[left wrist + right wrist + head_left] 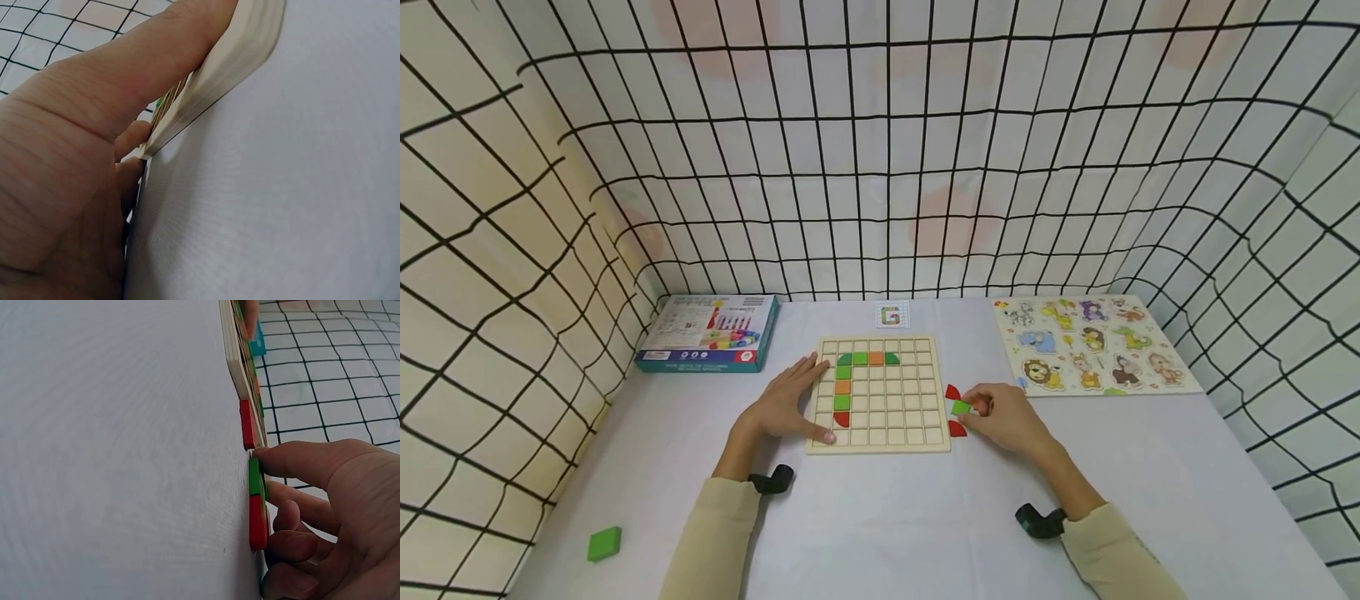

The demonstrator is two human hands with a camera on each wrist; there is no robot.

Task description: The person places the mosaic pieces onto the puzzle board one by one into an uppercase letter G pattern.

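Note:
A pale wooden grid board (895, 408) lies on the white table, with several green, orange and red tiles set along its upper row and left column. My left hand (786, 400) rests spread at the board's left edge, its thumb on the near left corner; the left wrist view shows that thumb (144, 69) lying over the rim. Just right of the board, my right hand (1007, 417) pinches a green square tile (961, 407) between thumb and forefinger. Red quarter-round tiles (957, 429) lie beside it, and an orange-red piece (981, 407) is partly hidden under the fingers.
A small pattern card (892, 314) lies behind the board. A boxed toy (711, 333) stands at back left, an animal puzzle board (1093, 346) at back right. One green block (604, 543) sits at near left. Black netting (887, 175) surrounds the table's back and sides.

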